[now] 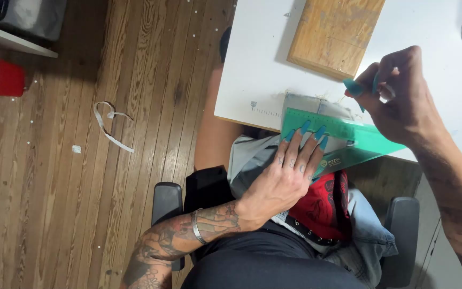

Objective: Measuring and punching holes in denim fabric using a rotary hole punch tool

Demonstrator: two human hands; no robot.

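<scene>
Left hand [287, 179], nearest the camera: fingers spread flat, tips pressing down on a green ruler [343, 136]. Nothing pinched; the grip is a splayed, open press.

Ruler: translucent green, long axis running from beside the left fingertips out toward the lower right, sloping slightly down that way. Its far end overhangs the tabletop [258, 64] edge. Its near-left end lies over a grey fabric piece [311, 104] with frayed threads, at the tabletop's front edge.

Under the left hand, in the lap: pale denim [370, 235] and a red cloth [324, 206], partly covered by the hand and ruler.

Right hand [399, 99], just beyond the ruler: fingers curled together around a small teal-handled tool [355, 88]. Only the tip end shows; what kind of tool cannot be made out.

Farther, past both hands: a wooden block [335, 32], cut off by the top edge. A clear crumpled item at the top right is too cropped to identify.
</scene>
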